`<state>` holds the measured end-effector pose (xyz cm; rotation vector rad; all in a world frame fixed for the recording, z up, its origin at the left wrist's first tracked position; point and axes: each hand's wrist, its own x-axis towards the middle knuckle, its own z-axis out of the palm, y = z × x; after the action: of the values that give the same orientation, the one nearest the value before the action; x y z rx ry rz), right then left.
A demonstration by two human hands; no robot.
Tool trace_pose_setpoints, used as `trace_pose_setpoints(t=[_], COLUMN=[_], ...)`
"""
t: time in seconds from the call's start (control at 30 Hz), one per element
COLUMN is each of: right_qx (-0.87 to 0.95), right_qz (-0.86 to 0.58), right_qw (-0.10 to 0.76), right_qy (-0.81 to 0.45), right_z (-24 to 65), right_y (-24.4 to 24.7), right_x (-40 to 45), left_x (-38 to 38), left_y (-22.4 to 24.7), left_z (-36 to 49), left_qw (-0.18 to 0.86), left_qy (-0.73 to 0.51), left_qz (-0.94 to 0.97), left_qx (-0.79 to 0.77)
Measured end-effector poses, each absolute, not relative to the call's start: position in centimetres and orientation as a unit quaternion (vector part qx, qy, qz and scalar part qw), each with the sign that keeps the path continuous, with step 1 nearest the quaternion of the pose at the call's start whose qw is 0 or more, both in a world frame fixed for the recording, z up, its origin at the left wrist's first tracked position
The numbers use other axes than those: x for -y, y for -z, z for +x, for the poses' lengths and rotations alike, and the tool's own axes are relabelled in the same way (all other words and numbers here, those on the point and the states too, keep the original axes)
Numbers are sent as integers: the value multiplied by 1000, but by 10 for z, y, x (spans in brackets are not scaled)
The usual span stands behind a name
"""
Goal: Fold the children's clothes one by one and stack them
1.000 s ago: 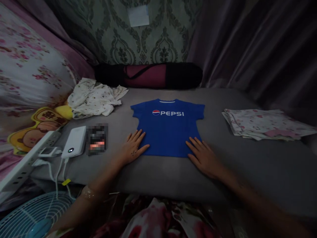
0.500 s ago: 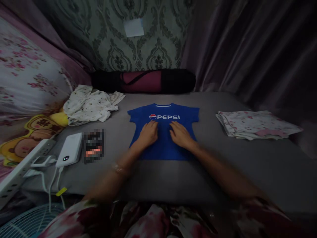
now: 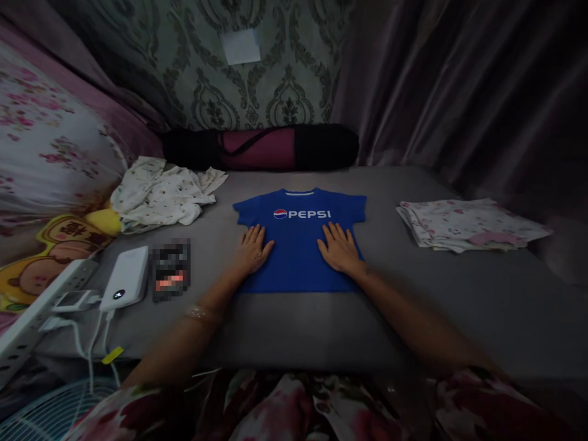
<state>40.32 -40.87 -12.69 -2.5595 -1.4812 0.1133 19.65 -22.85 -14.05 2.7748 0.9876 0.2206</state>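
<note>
A blue T-shirt (image 3: 296, 257) with a white PEPSI print across its chest lies spread flat on the grey surface (image 3: 285, 334), its collar pointing away from me. My left hand (image 3: 253, 250) rests palm down on the shirt's left side below the sleeve, fingers spread. On the right half of the shirt, my right hand (image 3: 339, 246) lies flat too, fingers apart and thumb toward the middle. Neither hand grips the cloth.
Crumpled white cloth (image 3: 160, 193) lies back left; folded patterned cloth (image 3: 468, 225) sits right. A black and maroon roll (image 3: 260, 148) lies along the wall. At left are a white power bank (image 3: 125, 278), a power strip (image 3: 43, 306), cables and a plush cushion (image 3: 68, 251).
My left hand has moved left to the shirt's side edge, its fingers now more spread. My right hand has shifted slightly and its fingers are wider apart. The view has moved a little.
</note>
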Motion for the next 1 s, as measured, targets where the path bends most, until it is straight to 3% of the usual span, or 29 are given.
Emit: trace_pose_setpoints(t=[0.33,0.63,0.83,1.0], right_qx=[487,472,444,352], right_qz=[-871,-868,-877,-921], right_qw=[59,157,184,165], right_qy=[-28,2,6,-3], right_z=[439,439,417,390], right_y=[136,145,127,113], right_x=[478,536,540,528], left_x=[221,216,211,239], left_y=[139,119,84,75], left_z=[152,113,206,345], left_qw=[83,111,104,236], left_qy=[-18,-35,-156,-122], left_qz=[951,955,937,955], left_qx=[-296,-274,-295,-135])
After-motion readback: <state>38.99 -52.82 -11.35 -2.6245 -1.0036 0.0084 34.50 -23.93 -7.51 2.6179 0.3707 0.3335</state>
